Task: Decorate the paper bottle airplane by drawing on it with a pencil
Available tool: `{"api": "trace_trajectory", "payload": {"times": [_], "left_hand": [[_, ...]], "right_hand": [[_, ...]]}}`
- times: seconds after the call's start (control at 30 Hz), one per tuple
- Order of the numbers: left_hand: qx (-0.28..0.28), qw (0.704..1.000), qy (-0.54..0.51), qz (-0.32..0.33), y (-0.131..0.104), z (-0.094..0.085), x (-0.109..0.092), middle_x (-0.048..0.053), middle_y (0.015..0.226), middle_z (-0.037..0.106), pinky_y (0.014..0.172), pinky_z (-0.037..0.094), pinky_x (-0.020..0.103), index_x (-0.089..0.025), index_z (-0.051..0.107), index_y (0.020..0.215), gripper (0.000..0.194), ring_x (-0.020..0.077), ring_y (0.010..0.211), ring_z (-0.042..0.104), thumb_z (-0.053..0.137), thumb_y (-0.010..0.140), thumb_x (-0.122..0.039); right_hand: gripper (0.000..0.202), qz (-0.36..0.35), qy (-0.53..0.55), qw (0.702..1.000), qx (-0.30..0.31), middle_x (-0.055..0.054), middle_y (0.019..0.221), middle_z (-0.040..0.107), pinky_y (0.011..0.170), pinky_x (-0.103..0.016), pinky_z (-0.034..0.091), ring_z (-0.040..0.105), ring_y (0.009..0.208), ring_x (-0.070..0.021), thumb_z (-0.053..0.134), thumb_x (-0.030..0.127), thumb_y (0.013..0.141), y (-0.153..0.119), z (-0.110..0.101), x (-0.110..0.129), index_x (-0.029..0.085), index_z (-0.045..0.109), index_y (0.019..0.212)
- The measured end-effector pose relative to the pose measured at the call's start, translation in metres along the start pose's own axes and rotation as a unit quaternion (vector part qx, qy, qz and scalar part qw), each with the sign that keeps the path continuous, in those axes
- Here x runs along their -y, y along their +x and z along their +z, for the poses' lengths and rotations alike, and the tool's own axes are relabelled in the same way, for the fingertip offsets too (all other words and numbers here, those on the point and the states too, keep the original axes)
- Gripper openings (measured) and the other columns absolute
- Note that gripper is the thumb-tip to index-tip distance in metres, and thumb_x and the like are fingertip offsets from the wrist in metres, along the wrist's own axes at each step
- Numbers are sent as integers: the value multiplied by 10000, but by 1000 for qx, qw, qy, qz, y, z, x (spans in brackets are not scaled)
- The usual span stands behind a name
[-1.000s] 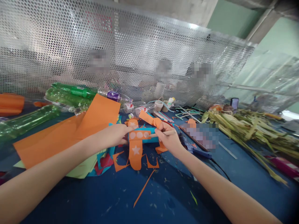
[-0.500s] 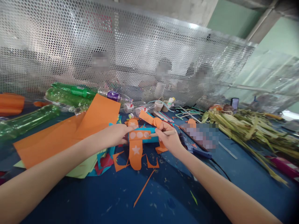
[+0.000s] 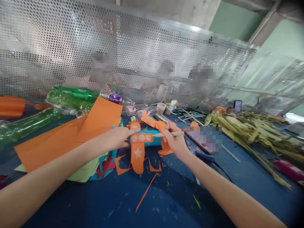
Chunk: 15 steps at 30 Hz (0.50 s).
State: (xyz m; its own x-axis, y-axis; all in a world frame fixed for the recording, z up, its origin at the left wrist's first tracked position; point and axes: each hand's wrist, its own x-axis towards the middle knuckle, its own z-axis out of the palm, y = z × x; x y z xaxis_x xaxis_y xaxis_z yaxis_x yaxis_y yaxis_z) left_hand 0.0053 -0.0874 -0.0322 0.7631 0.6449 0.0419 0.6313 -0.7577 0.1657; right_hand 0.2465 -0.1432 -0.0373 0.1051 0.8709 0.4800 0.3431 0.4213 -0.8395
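A toy airplane with a blue tube body (image 3: 156,141) and orange paper wings (image 3: 137,164) lies on the table. Pale circles fill an orange strip (image 3: 142,138) along its side, and a pale star (image 3: 137,153) marks the near wing. My left hand (image 3: 120,136) grips the plane's left end, its fingertips partly hidden. In my right hand (image 3: 173,136) is a slim pale pen (image 3: 163,134), pinched between the fingers. The pen's tip points left, at the right end of the strip; whether it touches is hard to tell.
Orange sheets (image 3: 99,122) and green bottles (image 3: 30,122) lie to the left. Orange scraps (image 3: 155,164) are near the plane. On the right are a phone (image 3: 199,141), a blue corded tool (image 3: 204,155) and dried husks (image 3: 237,129). Behind stands a perforated metal screen (image 3: 137,47).
My right hand and the pen have shifted slightly right, away from the last circle, which now shows fully. My left hand stays on the plane.
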Motion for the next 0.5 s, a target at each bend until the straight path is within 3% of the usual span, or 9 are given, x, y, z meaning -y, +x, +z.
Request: {"api": "trace_trajectory", "payload": {"times": [0.13,0.27,0.4,0.5], "left_hand": [[-8,1000,-3,6,0,0,-3,80,1083,627,669,413,274,-255,189,1443,784,243,885,597,542,745,-218],[-7,999,-16,-27,0,-3,-6,71,1014,646,591,383,246,-227,56,1467,893,226,789,606,544,720,-188],[-46,999,-26,-8,0,-2,-4,64,1055,630,597,381,237,-225,127,1451,828,218,823,604,539,734,-184],[-55,998,-28,13,0,-1,0,64,1091,625,611,389,240,-249,201,1425,773,228,870,603,539,732,-191]], "right_hand": [[238,-31,44,996,-72,60,483,496,530,-262,380,468,469,-117,495,355,875,1,-4,11,228,420,689],[166,-66,23,986,-152,38,631,525,615,-270,413,518,614,-133,511,386,875,7,-10,7,236,459,825],[184,-78,-10,976,-203,40,687,476,576,-257,379,457,611,-124,502,416,874,17,-18,-7,243,460,920],[225,-46,13,980,-193,53,627,450,522,-247,357,422,555,-119,476,465,874,22,-21,-18,243,461,909]]}}
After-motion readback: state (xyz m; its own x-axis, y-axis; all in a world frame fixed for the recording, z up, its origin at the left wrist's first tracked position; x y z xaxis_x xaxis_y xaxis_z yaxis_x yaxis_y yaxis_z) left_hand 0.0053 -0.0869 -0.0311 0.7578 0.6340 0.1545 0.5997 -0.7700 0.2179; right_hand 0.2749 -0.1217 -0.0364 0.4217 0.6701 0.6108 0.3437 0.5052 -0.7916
